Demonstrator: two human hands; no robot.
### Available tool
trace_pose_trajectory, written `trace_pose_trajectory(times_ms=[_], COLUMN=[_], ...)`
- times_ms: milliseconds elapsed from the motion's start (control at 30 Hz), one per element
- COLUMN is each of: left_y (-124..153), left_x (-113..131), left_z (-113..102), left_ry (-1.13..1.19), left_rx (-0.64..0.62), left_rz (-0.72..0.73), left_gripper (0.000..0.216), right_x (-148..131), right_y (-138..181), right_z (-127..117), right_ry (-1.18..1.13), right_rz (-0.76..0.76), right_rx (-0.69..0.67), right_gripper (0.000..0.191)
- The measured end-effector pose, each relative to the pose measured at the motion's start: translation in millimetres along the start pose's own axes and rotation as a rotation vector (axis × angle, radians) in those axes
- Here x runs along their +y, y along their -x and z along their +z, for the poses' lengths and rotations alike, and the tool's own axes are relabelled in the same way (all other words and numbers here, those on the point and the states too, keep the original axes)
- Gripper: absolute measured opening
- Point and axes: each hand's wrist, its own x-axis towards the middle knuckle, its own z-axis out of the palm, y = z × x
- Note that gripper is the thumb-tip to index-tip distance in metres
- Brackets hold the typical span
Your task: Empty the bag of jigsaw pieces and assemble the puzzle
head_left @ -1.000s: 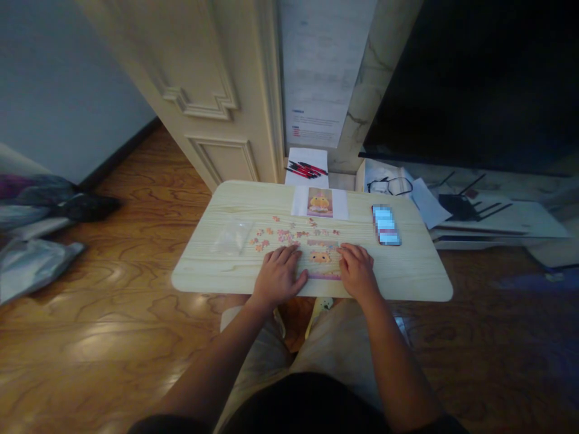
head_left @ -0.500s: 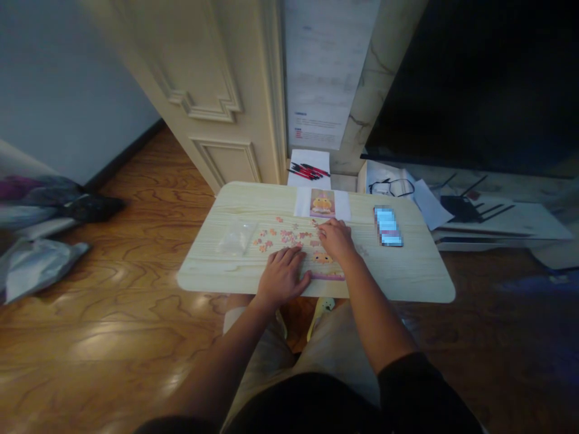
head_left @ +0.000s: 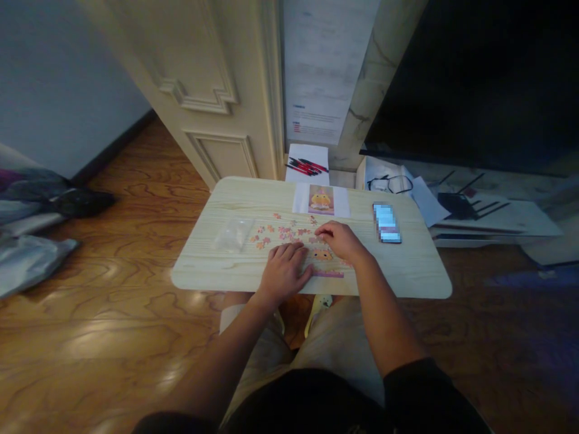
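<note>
My left hand (head_left: 284, 271) lies flat on the pale table with its fingers apart, beside a partly joined jigsaw puzzle (head_left: 322, 255). The joined part shows an orange face, and a purple strip (head_left: 329, 274) lies along its near side. Over the puzzle's far side is my right hand (head_left: 342, 240), thumb and fingertips pressed together; whatever is between them is too small to make out. Several loose jigsaw pieces (head_left: 284, 232) are scattered beyond my left hand. A printed picture (head_left: 321, 200) of an orange figure lies on white paper at the table's far edge.
A clear plastic bag (head_left: 234, 235) rests on the left of the table (head_left: 199, 265), a phone (head_left: 386, 223) on the right. Behind it stand red and black pens (head_left: 307, 167) on paper, glasses (head_left: 391, 184) and a black router (head_left: 459, 206).
My right hand has drawn back slightly from the loose pieces at the far side, its fingers now pinched. My left hand stays nearly in place. The whole view has shifted a little.
</note>
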Motion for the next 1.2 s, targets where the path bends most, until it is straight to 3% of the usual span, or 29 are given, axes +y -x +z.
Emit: trace_pose_trajectory(times_ms=[367, 800, 1100, 1200], left_y=[-6, -6, -6, -6], left_x=[4, 4, 4, 3], left_z=[7, 7, 9, 10], left_ry=[0.011, -0.023, -0.035, -0.019], left_rx=[0.013, -0.013, -0.014, -0.006], left_rz=[-0.006, 0.005, -0.004, -0.01], left_gripper=[0.036, 0.036, 0.036, 0.034], right_x=[-5, -16, -18, -14], right_y=[0, -11, -7, -5], right_z=[5, 21, 22, 19], right_ry=[-0.031, 0.084, 0.059, 0.083], right_rz=[-0.006, -0.044, -0.044, -0.07], right_rx=[-0.029, -0.114, -0.115, -0.06], right_gripper=[0.022, 0.019, 0.021, 0.021])
